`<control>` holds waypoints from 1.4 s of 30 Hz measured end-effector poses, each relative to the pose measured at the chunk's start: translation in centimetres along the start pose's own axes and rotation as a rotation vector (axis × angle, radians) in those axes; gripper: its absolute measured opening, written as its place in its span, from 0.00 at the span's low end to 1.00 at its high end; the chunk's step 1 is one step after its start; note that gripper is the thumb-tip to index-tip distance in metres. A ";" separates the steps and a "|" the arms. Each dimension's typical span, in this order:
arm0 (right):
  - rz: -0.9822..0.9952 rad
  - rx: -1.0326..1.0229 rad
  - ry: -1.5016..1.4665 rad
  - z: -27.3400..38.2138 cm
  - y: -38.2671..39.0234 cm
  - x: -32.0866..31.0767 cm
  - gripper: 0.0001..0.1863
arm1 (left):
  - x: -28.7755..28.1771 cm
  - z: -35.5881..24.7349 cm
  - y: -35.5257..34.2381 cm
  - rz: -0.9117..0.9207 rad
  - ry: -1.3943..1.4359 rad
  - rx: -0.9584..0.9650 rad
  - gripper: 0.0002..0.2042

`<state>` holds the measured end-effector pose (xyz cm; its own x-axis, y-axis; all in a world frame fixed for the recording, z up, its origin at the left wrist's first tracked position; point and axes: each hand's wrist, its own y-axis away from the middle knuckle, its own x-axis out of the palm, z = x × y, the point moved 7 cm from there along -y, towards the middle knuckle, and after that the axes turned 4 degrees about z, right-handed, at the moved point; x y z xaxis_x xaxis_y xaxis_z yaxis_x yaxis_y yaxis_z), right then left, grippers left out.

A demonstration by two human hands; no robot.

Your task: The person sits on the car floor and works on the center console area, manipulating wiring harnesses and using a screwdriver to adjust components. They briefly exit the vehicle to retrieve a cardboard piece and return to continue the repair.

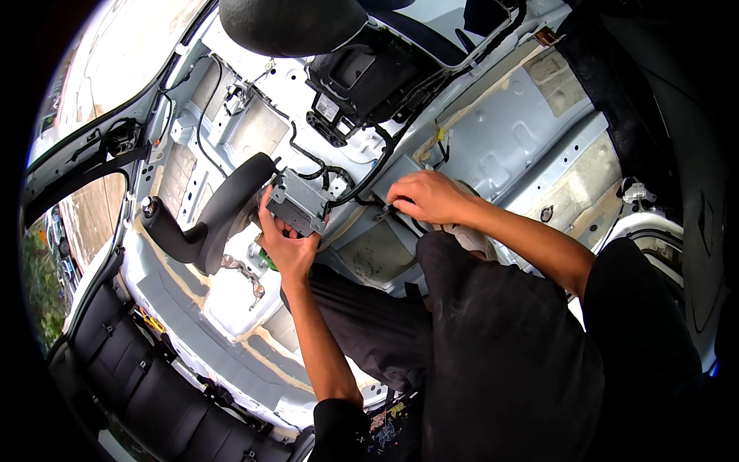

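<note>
Car floor (493,146): left hand (288,252) snug around one grey box (299,203); right hand (429,195), grip unclear

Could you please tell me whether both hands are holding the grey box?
No, only the left hand holds the grey box; the right hand is apart from it.

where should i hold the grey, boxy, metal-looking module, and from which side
Probably by opposing side edges, from the person's near side, where the bare left hand has its grip: the grey, boxy, metal-looking module sits tilted, its straight edges giving fingers purchase, while black, slender cables run near its far and right sides.
</note>
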<state>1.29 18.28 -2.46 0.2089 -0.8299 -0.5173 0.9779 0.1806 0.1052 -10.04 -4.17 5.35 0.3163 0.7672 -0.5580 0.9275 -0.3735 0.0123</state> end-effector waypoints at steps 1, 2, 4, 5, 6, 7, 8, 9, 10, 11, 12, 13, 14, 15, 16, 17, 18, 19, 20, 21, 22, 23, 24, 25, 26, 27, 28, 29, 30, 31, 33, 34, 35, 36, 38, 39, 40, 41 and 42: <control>0.004 -0.005 0.002 0.0 0.0 0.1 0.08 | 0.0 0.0 0.0 0.009 0.033 0.005 0.47; 0.006 -0.008 0.008 0.0 -0.1 0.1 0.08 | 0.0 0.2 0.0 0.018 0.066 -0.003 0.47; 0.010 -0.013 0.020 0.2 -0.2 0.1 0.08 | 0.1 0.5 -0.1 0.037 0.132 -0.020 0.47; 0.015 -0.014 0.026 0.2 -0.2 0.0 0.08 | -0.1 0.5 -0.1 0.036 0.101 -0.010 0.47; 0.020 -0.015 0.031 0.3 -0.2 0.0 0.08 | -0.2 0.4 -0.1 0.035 0.070 0.000 0.47; 0.025 -0.016 0.036 0.4 -0.2 0.0 0.08 | -0.3 0.4 -0.1 0.033 0.039 0.009 0.47; 0.018 -0.021 0.038 0.4 -0.2 0.0 0.08 | -0.4 0.6 -0.1 0.040 0.035 -0.010 0.47; 0.012 -0.026 0.040 0.4 -0.2 -0.1 0.08 | -0.5 0.8 -0.1 0.047 0.030 -0.029 0.46; 0.006 -0.032 0.042 0.4 -0.1 -0.1 0.07 | -0.5 1.0 0.0 0.053 0.026 -0.049 0.46; 0.007 -0.026 0.042 0.4 -0.1 0.0 0.07 | -0.5 0.9 -0.1 0.053 0.050 -0.046 0.46; 0.007 -0.019 0.043 0.3 0.0 0.0 0.07 | -0.4 0.8 -0.2 0.052 0.074 -0.043 0.46; 0.009 -0.013 0.043 0.3 0.0 0.0 0.07 | -0.4 0.7 -0.2 0.051 0.098 -0.041 0.47; 0.003 -0.019 0.045 0.4 0.0 0.0 0.07 | -0.4 0.8 -0.2 0.054 0.107 -0.051 0.47; -0.002 -0.024 0.047 0.4 0.0 0.0 0.07 | -0.3 1.0 -0.2 0.056 0.117 -0.061 0.46; -0.007 -0.029 0.049 0.4 0.0 0.0 0.07 | -0.3 1.2 -0.2 0.059 0.127 -0.071 0.46; -0.010 -0.032 0.050 0.5 0.0 0.0 0.07 | -0.2 1.1 -0.2 0.055 0.163 -0.069 0.46; -0.013 -0.034 0.051 0.7 -0.1 -0.1 0.08 | -0.1 0.8 -0.2 0.050 0.200 -0.068 0.46; -0.016 -0.037 0.052 0.9 -0.2 -0.2 0.08 | 0.0 0.7 -0.2 0.046 0.237 -0.066 0.46; -0.029 -0.030 0.004 1.0 -0.3 -0.3 0.08 | 0.1 0.6 -0.2 0.039 0.236 -0.064 0.46; -0.042 -0.024 -0.045 1.3 -0.5 -0.4 0.08 | 0.2 0.6 -0.3 0.031 0.235 -0.062 0.46; -0.055 -0.018 -0.094 1.6 -0.8 -0.5 0.09 | 0.2 0.5 -0.3 0.023 0.235 -0.061 0.46; -0.079 -0.013 -0.166 2.3 -1.2 -1.0 0.10 | 0.2 0.3 -0.3 0.029 0.155 -0.069 0.46; -0.102 -0.006 -0.238 3.1 -1.7 -1.5 0.12 | 0.2 0.1 -0.4 0.037 0.077 -0.080 0.46; -0.124 0.001 -0.310 3.6 -2.2 -1.6 0.13 | 0.2 -0.1 -0.4 0.043 0.000 -0.091 0.47; -0.124 -0.011 -0.353 3.6 -2.8 -1.7 0.25 | 0.6 -1.5 -0.7 0.034 -0.056 -0.080 0.46; -0.139 -0.003 -0.393 4.3 -3.4 -2.0 0.29 | 0.7 -2.7 -0.8 0.018 -0.117 -0.075 0.46; -0.153 0.006 -0.434 5.1 -3.9 -2.4 0.32 | 1.1 -2.9 -0.9 0.025 -0.162 -0.068 0.45; -0.167 0.011 -0.474 5.8 -4.5 -2.8 0.36 | 1.2 -3.2 -1.1 0.030 -0.210 -0.060 0.45; -0.150 0.014 -0.510 6.0 -5.1 -2.5 0.43 | 1.3 -3.5 -1.3 0.049 -0.244 -0.046 0.44; -0.174 0.023 -0.504 6.3 -5.6 -2.5 0.42 | 1.6 -3.4 -1.2 0.052 -0.249 -0.036 0.43; -0.226 0.047 -0.488 7.6 -6.4 -2.5 0.41 | 2.0 -3.6 -1.4 0.043 -0.269 -0.031 0.42; -0.185 0.125 -0.488 7.8 -6.7 -2.3 0.39 | 2.2 -3.7 -1.4 0.054 -0.277 -0.042 0.41; -0.217 0.167 -0.447 7.5 -6.8 -2.3 0.39 | 2.5 -3.3 -1.2 0.058 -0.285 -0.070 0.41; -0.249 0.208 -0.406 7.2 -6.9 -2.2 0.39 | 3.0 -3.0 -1.0 0.058 -0.261 -0.081 0.41; -0.295 0.270 -0.355 6.6 -7.0 -1.8 0.40 | 3.7 -3.2 -0.6 0.060 -0.230 -0.107 0.42; -0.298 0.307 -0.296 6.6 -6.9 -1.6 0.40 | 3.9 -2.9 0.0 0.016 -0.192 -0.095 0.42; -0.321 0.335 -0.284 6.1 -7.0 -1.4 0.39 | 4.1 -2.7 0.7 0.000 -0.192 -0.109 0.41; -0.352 0.372 -0.266 5.1 -6.8 -1.2 0.39 | 4.7 -2.7 1.4 -0.006 -0.183 -0.119 0.40; -0.358 0.351 -0.248 4.5 -7.1 -1.1 0.38 | 5.0 -2.3 2.4 -0.034 -0.163 -0.120 0.37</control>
<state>-5.82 15.57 1.19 -0.1831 -0.9142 -0.3616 0.9225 -0.2869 0.2584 -5.71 0.00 4.53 0.2575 0.6801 -0.6864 0.9571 -0.2770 0.0847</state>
